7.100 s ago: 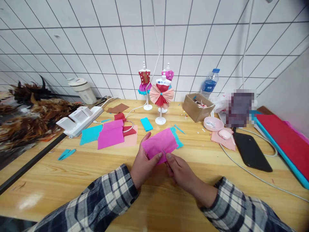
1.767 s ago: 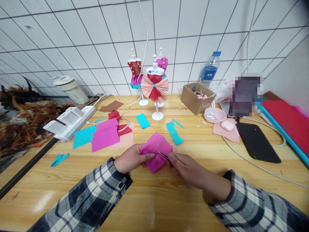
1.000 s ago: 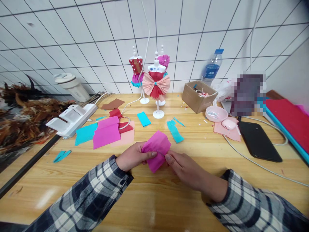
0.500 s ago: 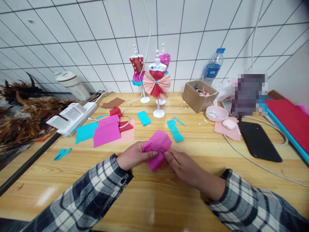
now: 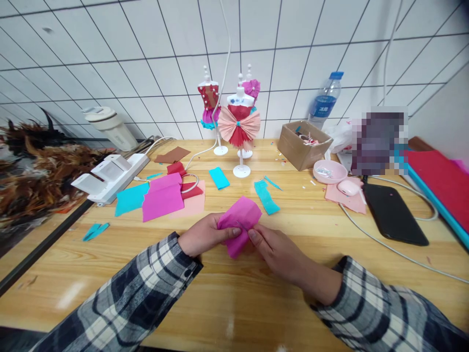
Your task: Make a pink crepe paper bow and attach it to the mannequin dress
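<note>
A folded piece of magenta crepe paper [image 5: 240, 222] is held just above the wooden table [image 5: 234, 303] between both hands. My left hand [image 5: 205, 237] pinches its left edge, thumb on top. My right hand [image 5: 273, 249] is closed at its right edge; a thin metal tool seen earlier in these fingers is hidden here. A teal paper strip [image 5: 266, 196] lies just beyond the magenta piece.
Small dress-form mannequins [image 5: 238, 124] stand at the back centre. Magenta, teal and pink paper sheets [image 5: 161, 195] lie to the left by a white power strip [image 5: 110, 178]. A cardboard box [image 5: 302, 151], pink dish [image 5: 330, 172], black phone [image 5: 394, 212] and cables sit right. Feathers [image 5: 36, 171] are piled far left.
The flat magenta sheet has been folded and gathered into a smaller bundle. My right hand has closed in on its edge, and the thin tool no longer shows.
</note>
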